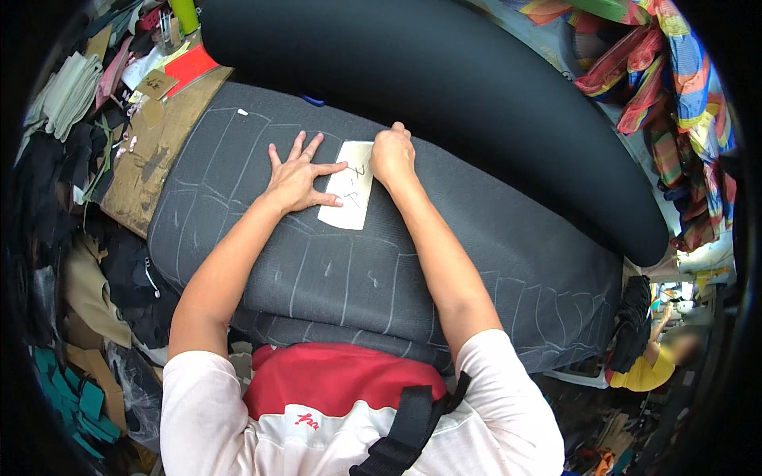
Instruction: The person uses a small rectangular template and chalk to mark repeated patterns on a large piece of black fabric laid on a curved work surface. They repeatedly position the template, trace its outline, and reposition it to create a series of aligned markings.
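A pale card pattern piece (349, 198) with handwriting on it lies on dark grey fabric (444, 198) that is covered in thin white drawn outlines. My left hand (295, 178) is open, its fingers spread. The thumb and index finger rest on the card's left side, and the other fingers lie on the fabric. Against the card's upper right edge, my right hand (393, 156) is closed with its fingers pinched together; whatever is in them is hidden. Rows of outlines run along the near side of the fabric and up its left part.
A big black fabric roll (444, 87) lies across the far side. A small white chalk piece (242, 112) and a blue object (313, 101) sit on the fabric. Scraps crowd the wooden table edge (163, 159). Colourful bundles (686, 87) hang right. A person in yellow (647, 369) is lower right.
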`<state>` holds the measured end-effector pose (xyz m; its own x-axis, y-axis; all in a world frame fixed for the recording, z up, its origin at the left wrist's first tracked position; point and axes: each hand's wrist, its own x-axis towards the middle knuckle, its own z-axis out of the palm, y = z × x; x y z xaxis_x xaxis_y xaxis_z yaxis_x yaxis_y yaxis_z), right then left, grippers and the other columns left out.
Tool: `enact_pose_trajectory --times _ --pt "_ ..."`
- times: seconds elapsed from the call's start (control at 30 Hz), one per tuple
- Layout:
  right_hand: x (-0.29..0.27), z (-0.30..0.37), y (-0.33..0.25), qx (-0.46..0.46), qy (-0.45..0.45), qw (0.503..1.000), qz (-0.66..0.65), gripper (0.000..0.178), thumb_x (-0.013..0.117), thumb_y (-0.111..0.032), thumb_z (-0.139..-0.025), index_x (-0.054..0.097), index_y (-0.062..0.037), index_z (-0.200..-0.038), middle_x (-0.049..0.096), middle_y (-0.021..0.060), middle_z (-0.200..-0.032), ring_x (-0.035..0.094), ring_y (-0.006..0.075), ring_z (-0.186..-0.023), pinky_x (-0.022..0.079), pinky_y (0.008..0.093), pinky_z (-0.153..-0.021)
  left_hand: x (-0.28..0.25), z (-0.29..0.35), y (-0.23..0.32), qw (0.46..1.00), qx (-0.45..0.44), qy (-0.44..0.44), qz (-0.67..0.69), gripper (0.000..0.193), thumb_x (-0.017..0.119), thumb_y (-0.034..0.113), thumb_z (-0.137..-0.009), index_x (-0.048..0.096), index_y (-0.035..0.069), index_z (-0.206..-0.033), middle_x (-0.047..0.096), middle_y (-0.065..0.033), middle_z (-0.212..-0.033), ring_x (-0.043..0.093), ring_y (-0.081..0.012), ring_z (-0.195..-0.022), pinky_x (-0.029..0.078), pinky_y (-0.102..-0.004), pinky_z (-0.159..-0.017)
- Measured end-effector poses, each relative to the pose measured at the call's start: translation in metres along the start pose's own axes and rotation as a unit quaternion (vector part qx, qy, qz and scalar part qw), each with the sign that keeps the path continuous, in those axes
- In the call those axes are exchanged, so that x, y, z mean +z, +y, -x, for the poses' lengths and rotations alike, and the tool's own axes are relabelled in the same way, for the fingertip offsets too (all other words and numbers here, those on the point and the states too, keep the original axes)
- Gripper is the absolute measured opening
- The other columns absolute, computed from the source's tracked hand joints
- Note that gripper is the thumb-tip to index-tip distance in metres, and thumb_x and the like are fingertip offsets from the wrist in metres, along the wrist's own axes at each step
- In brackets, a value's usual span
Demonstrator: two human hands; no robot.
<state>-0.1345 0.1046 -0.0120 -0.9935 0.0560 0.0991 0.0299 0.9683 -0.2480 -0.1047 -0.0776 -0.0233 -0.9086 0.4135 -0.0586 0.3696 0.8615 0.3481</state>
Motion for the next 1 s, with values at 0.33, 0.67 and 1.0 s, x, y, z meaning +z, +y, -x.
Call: enact_pose_trajectory --times 0.33,0.67,1.0 --pt "-0.018 0.142 -0.010 -0.203 -0.093 0.974 -0.018 0.013 0.058 -0.004 -0.075 0.062 0.0065 -0.081 0.054 0.0172 -0.088 0.054 0.0306 -0.087 0.040 0.0406 -0.074 -0.002 -0.001 0.000 0.999 -0.013 -0.026 -0.020 0.075 0.076 0.062 -0.049 0.056 0.045 -0.119 0.021 -0.0073 -0.151 0.008 -0.0302 -0.141 0.001 -0.0671 -0.107" --pt "0.008 0.132 -0.049 -0.163 0.012 0.986 0.008 0.019 0.053 -0.007 -0.074 0.065 0.0018 -0.086 0.056 0.0136 -0.091 0.053 0.0251 -0.090 0.035 0.0405 -0.074 -0.013 -0.002 0.008 0.998 -0.031 -0.059 -0.006 0.070 0.082 0.046 -0.055 0.056 0.044 -0.120 0.020 -0.0085 -0.151 0.008 -0.0290 -0.142 0.003 -0.0673 -0.107" --pt "-0.061 0.112 0.053 -0.035 0.030 0.968 -0.247 0.011 0.061 -0.006 -0.079 0.062 0.0044 -0.078 0.062 0.0147 -0.066 0.062 0.0200 -0.059 0.051 0.0320 -0.060 -0.024 -0.024 0.065 0.980 -0.167 -0.049 0.097 0.080 0.084 0.022 -0.057 0.049 -0.005 -0.124 0.058 -0.0252 -0.114 0.059 -0.0324 -0.106 0.046 -0.0371 -0.093"
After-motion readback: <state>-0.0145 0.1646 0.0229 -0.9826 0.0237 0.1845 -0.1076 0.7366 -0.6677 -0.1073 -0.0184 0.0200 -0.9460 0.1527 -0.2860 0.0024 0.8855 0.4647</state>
